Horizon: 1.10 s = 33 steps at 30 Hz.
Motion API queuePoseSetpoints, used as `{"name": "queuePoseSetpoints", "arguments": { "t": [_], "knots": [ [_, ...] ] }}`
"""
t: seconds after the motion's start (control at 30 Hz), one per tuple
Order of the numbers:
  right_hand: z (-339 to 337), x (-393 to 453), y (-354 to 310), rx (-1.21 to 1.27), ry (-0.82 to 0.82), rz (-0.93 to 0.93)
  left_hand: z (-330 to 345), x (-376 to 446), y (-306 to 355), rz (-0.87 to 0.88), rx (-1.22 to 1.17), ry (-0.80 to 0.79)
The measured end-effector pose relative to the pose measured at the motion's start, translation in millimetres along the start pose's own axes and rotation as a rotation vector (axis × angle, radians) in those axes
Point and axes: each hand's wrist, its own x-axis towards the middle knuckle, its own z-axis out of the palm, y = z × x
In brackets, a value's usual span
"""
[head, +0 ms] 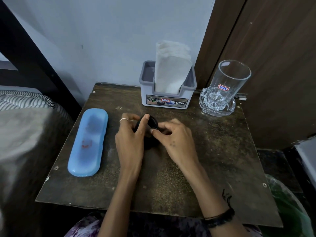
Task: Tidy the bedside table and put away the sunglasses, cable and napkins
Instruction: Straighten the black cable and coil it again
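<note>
A clear drinking glass [229,82] with a small red-bordered label stands upright in a cut-glass dish [217,106] at the back right corner. Behind it is a brown wooden door [273,65], and beside that a pale blue wall [102,40]. At left, a striped fabric [25,99] lies on a bed.

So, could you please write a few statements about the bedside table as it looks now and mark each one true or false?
1. The blue case lies closed, left of both hands. True.
2. The napkins lie flat on the table. False: they stand upright in the grey holder.
3. The glass stands in a clear glass dish. True.
4. The right hand rests idle, away from the left. False: it and the left hand both grip a black object.
</note>
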Motion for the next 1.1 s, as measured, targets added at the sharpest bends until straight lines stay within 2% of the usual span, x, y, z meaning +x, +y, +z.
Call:
{"name": "queuePoseSetpoints", "arguments": {
  "t": [0.07,0.2,0.33,0.47,0.6,0.83,0.97,1.1],
  "knots": [
    [7.2,2.6,-0.8,0.007,0.064,0.036,-3.4,1.5,-1.1,-0.022,-0.018,-0.007],
    [19.3,8.6,-6.5,0.095,0.129,0.127,-12.4,7.6,-6.9,0.086,0.122,-0.077],
    [31.0,13.7,-11.6,0.186,0.188,0.14,-24.4,7.3,-6.8,0.162,0.215,-0.096],
    [45.1,16.4,-16.2,0.243,0.199,0.078,-25.5,1.0,-5.6,0.145,0.296,-0.022],
    [57.0,21.6,-19.9,0.171,0.212,-0.047,-22.9,5.6,-5.4,0.116,0.256,0.029],
    [70.0,42.4,-25.3,0.052,0.161,-0.201,-12.6,22.2,-9.2,0.095,0.178,-0.018],
    [72.4,48.9,-28.5,0.329,0.035,-0.129,-4.2,37.8,-9.9,0.109,0.139,-0.041],
    [73.6,54.2,-25.6,0.311,-0.082,-0.15,1.5,43.1,-15.9,0.15,0.1,-0.101]
  ]
}}
